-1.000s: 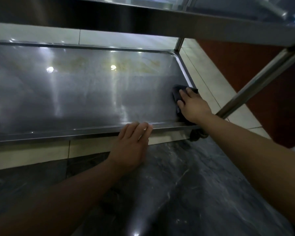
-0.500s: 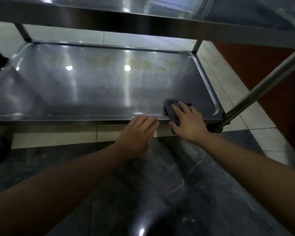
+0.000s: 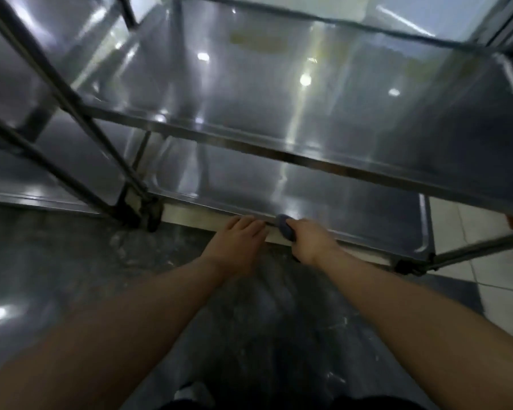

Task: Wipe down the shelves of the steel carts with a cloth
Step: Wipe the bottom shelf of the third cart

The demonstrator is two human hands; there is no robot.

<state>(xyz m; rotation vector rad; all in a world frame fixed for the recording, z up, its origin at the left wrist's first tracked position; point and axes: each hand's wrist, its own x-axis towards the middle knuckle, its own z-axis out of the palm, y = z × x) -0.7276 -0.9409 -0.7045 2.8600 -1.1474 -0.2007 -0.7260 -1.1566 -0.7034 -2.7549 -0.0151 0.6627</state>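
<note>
At the near rim of the lowest shiny steel cart shelf [image 3: 323, 199], my right hand [image 3: 310, 242] grips a dark blue-grey cloth [image 3: 285, 227] — mostly hidden under my fingers. My left hand [image 3: 234, 247] rests flat on the rim just beside it, fingers relaxed — everything motion-blurred.

The middle shelf [image 3: 308, 119] overhangs the bottom shelf [image 3: 338, 199], leaving a low gap above it. A second cart's slanted legs [image 3: 80, 119] block the left; dark floor [image 3: 71, 276] lies open.
</note>
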